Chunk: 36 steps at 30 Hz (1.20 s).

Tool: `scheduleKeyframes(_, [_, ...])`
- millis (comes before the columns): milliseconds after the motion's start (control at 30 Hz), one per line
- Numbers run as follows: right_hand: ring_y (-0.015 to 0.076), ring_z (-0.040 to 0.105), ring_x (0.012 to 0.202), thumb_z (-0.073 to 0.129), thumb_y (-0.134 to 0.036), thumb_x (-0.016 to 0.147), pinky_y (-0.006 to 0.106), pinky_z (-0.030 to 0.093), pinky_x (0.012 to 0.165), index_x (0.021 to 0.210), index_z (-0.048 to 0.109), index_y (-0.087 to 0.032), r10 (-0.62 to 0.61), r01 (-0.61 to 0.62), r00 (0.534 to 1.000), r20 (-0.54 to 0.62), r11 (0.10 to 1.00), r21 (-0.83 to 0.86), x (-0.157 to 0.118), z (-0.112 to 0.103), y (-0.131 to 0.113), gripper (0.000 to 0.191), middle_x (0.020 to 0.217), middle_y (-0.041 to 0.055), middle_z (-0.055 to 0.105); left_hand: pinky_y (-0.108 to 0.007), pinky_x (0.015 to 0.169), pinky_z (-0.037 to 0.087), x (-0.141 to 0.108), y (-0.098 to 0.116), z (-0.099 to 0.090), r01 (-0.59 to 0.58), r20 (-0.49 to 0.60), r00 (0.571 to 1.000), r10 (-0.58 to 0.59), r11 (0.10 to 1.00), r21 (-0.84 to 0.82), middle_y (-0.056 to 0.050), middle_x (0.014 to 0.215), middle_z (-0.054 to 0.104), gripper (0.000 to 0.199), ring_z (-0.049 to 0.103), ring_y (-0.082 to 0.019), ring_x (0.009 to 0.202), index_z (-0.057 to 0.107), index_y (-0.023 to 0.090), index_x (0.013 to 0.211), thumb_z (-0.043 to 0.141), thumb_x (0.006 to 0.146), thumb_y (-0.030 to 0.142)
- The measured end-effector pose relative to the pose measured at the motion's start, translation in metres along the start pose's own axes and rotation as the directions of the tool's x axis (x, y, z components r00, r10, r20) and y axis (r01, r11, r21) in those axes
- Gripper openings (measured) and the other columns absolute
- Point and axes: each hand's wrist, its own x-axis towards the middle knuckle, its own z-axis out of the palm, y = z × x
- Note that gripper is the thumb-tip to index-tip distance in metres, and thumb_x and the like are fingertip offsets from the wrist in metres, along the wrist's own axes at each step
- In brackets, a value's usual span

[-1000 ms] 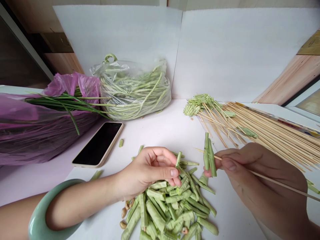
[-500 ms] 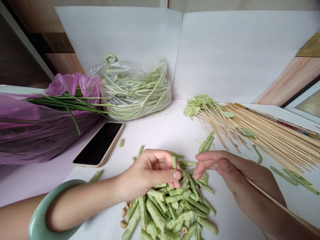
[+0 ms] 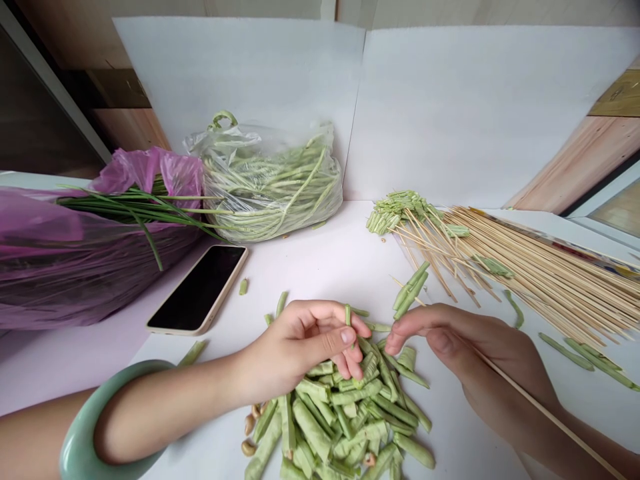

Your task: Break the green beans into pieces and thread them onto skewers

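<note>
My left hand (image 3: 305, 347) pinches a short green bean piece (image 3: 349, 315) upright between thumb and fingers. In my right hand (image 3: 493, 357) is a long bamboo skewer (image 3: 543, 402), which runs back past the wrist. Several threaded bean pieces (image 3: 411, 291) sit side by side near the skewer's tip, just beyond the right fingers. Both hands are over a pile of cut green bean pieces (image 3: 345, 417) on the white table, a small distance apart. Part of the skewer is hidden behind the right fingers.
A phone (image 3: 197, 290) lies left of the pile. Behind it stand a clear bag of long beans (image 3: 275, 180) and a purple bag (image 3: 100, 260) with green stalks. To the right lie bamboo skewers (image 3: 540, 267) and loaded bean skewers (image 3: 405, 210). White boards (image 3: 480, 113) close off the back.
My right hand has shifted slightly left and turned, so more of the skewer and its bean pieces shows. The left thumb has drawn back a little along the bean piece.
</note>
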Motion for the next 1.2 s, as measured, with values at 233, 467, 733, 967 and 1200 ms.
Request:
scheduleKeyframes(233, [0.0134, 0.067, 0.064, 0.056, -0.026, 0.09, 0.02, 0.051, 0.057, 0.081, 0.065, -0.025, -0.044, 0.032, 0.998, -0.048, 0.971, -0.239, 0.009, -0.001, 0.008, 0.014, 0.071, -0.0025, 0.071, -0.02, 0.061, 0.048, 0.0, -0.002, 0.0, -0.214, -0.219, 0.946, 0.237, 0.969, 0.126, 0.001, 0.067, 0.062, 0.027, 0.061, -0.01, 0.062, 0.059, 0.014, 0.101, 0.072, 0.081, 0.025])
scheduleKeyframes(467, [0.0165, 0.068, 0.073, 0.056, -0.017, 0.083, 0.023, 0.048, 0.06, 0.073, 0.045, -0.023, 0.086, 0.005, 0.973, 0.216, 0.921, -0.389, 0.007, -0.011, 0.031, 0.017, 0.084, -0.0005, 0.072, -0.024, 0.065, 0.045, 0.005, 0.001, -0.009, -0.108, -0.343, 0.901, 0.267, 0.903, 0.417, 0.004, 0.068, 0.054, 0.028, 0.058, -0.013, 0.067, 0.059, 0.015, 0.108, 0.064, 0.085, 0.028])
scheduleKeyframes(733, [0.0186, 0.067, 0.084, 0.058, -0.008, 0.077, 0.025, 0.051, 0.069, 0.07, 0.044, -0.022, 0.072, 0.027, 0.964, 0.254, 0.931, -0.365, 0.008, -0.011, 0.032, 0.021, 0.092, 0.0021, 0.071, -0.026, 0.066, 0.041, 0.011, 0.0, -0.016, -0.024, -0.391, 0.894, 0.221, 0.893, 0.449, -0.003, 0.082, 0.063, 0.049, 0.055, -0.015, 0.073, 0.056, 0.008, 0.122, 0.064, 0.079, 0.03])
scheduleKeyframes(967, [0.0195, 0.067, 0.085, 0.057, -0.011, 0.081, 0.027, 0.051, 0.07, 0.071, 0.045, -0.022, 0.071, 0.011, 0.973, 0.219, 0.936, -0.353, 0.008, -0.007, 0.033, 0.019, 0.092, 0.0031, 0.071, -0.034, 0.084, 0.044, 0.006, -0.001, -0.016, 0.005, -0.271, 0.916, 0.296, 0.667, 0.745, -0.008, 0.104, 0.064, 0.032, 0.058, -0.021, 0.094, 0.063, 0.015, 0.114, 0.053, 0.083, 0.018])
scheduleKeyframes(1200, [0.0189, 0.066, 0.085, 0.051, -0.013, 0.086, 0.027, 0.05, 0.073, 0.076, 0.044, -0.023, 0.087, -0.025, 0.98, 0.18, 0.946, -0.322, 0.011, 0.006, 0.035, 0.016, 0.086, 0.002, 0.067, -0.041, 0.097, 0.043, 0.005, 0.0, -0.012, -0.061, -0.049, 0.962, 0.27, 0.385, 0.921, -0.01, 0.108, 0.066, 0.04, 0.056, -0.025, 0.107, 0.061, 0.014, 0.119, 0.045, 0.083, 0.005])
